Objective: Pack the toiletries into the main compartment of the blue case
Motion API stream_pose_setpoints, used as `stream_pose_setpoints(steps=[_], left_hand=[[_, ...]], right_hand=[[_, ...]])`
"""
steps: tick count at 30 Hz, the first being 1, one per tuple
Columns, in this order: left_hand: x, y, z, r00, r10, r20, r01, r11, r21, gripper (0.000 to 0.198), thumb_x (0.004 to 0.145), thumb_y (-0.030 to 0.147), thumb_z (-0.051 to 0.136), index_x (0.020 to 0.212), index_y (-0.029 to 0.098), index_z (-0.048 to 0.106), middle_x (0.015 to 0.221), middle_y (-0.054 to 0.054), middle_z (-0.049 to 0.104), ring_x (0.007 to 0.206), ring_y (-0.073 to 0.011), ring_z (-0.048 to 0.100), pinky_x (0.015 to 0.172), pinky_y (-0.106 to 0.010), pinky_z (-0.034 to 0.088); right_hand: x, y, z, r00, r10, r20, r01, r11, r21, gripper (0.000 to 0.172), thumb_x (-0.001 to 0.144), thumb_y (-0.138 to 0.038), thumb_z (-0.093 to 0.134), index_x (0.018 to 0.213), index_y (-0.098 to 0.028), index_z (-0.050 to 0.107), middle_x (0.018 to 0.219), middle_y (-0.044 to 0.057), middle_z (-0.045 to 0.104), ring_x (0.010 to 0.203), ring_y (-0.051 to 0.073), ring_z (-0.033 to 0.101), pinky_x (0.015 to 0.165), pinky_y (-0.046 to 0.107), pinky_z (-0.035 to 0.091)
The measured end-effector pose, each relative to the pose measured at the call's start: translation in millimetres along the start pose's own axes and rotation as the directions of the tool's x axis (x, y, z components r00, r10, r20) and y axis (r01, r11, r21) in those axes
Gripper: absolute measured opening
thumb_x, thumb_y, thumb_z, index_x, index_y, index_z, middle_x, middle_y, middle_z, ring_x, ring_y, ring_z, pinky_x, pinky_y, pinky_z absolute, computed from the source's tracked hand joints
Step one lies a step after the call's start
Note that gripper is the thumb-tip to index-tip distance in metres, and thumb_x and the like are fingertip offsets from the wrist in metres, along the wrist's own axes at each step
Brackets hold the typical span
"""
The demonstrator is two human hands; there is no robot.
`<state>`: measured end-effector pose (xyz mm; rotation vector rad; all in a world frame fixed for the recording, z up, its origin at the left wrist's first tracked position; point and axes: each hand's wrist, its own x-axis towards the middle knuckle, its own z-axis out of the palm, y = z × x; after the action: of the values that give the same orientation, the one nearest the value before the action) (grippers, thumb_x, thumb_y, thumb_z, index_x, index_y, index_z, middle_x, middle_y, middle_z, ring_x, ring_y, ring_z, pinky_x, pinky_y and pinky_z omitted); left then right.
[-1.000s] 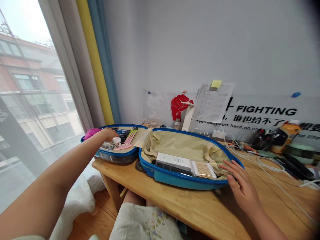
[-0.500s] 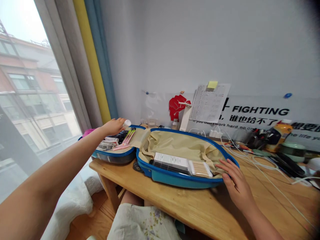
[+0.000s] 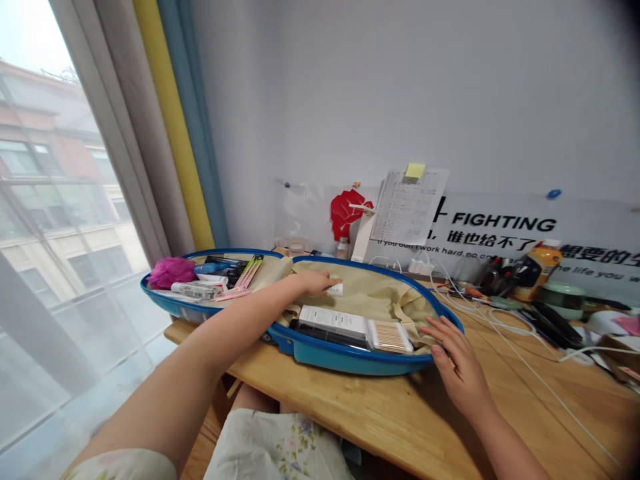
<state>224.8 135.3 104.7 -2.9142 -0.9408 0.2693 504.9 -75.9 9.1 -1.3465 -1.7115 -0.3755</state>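
Note:
An open blue suitcase [image 3: 345,363] with beige lining lies across the wooden desk. Over its right half, my left hand [image 3: 316,283] is closed on a small white bottle [image 3: 336,289], whose label is too small to read. My right hand [image 3: 460,363] rests at the right end of the rim, fingers spread and holding nothing. Along the near side of that half lie a white box [image 3: 333,320], a black item [image 3: 330,337] under it and a clear pack of cotton swabs [image 3: 390,335]. The left half holds a purple bath puff [image 3: 173,273], pink toothbrushes [image 3: 250,270] in packaging and a clear tube-like item [image 3: 197,289].
White cables [image 3: 500,320] trail over the desk [image 3: 510,400] at the right. Behind them stand an orange-labelled bottle [image 3: 539,270], a pale green container [image 3: 563,300] and several pens. A white lamp-like stand [image 3: 363,235] and a small jar [image 3: 343,248] are by the wall.
My left hand has moved right with the white bottle, from above the suitcase's left half down into the right half. My right hand stays at the rim. The view has shifted slightly.

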Motion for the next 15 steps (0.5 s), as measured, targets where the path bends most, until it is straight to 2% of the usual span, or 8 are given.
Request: stream_pose_setpoints(steps=[6, 10, 15], left_hand=[[14.4, -1.8, 24.1, 0.992, 0.009, 0.127, 0.002, 0.996, -0.085, 0.064, 0.082, 0.035, 0.056, 0.143, 0.03, 0.037, 0.135, -0.011, 0.054, 0.115, -0.027, 0.057, 0.093, -0.034, 0.044], [15.2, -3.9, 28.6, 0.989, 0.004, 0.151, 0.018, 0.989, -0.146, 0.06, 0.081, 0.032, 0.057, 0.139, 0.031, 0.042, 0.138, -0.007, 0.052, 0.121, -0.0247, 0.053, 0.098, -0.033, 0.041], [17.2, -5.8, 31.7, 0.986, -0.04, 0.164, 0.073, 0.977, -0.202, 0.058, 0.078, 0.034, 0.06, 0.133, 0.022, 0.047, 0.13, -0.011, 0.058, 0.115, -0.0255, 0.057, 0.093, -0.034, 0.045]], right_hand=[[-0.3, -0.9, -0.2, 1.0, 0.021, 0.0, -0.021, 1.0, -0.007, 0.037, 0.091, -0.045, 0.038, 0.106, -0.024, 0.065, 0.122, 0.008, 0.062, 0.128, 0.028, 0.047, 0.1, 0.053, 0.042], [-0.3, -0.9, -0.7, 1.0, 0.01, 0.015, -0.01, 1.0, -0.011, 0.037, 0.091, -0.045, 0.038, 0.107, -0.024, 0.064, 0.123, 0.009, 0.062, 0.128, 0.028, 0.046, 0.099, 0.053, 0.044], [0.4, -2.3, -1.0, 1.0, -0.001, 0.001, 0.001, 1.0, -0.02, 0.035, 0.092, -0.043, 0.038, 0.107, -0.025, 0.064, 0.123, 0.008, 0.062, 0.127, 0.028, 0.047, 0.099, 0.052, 0.044]])
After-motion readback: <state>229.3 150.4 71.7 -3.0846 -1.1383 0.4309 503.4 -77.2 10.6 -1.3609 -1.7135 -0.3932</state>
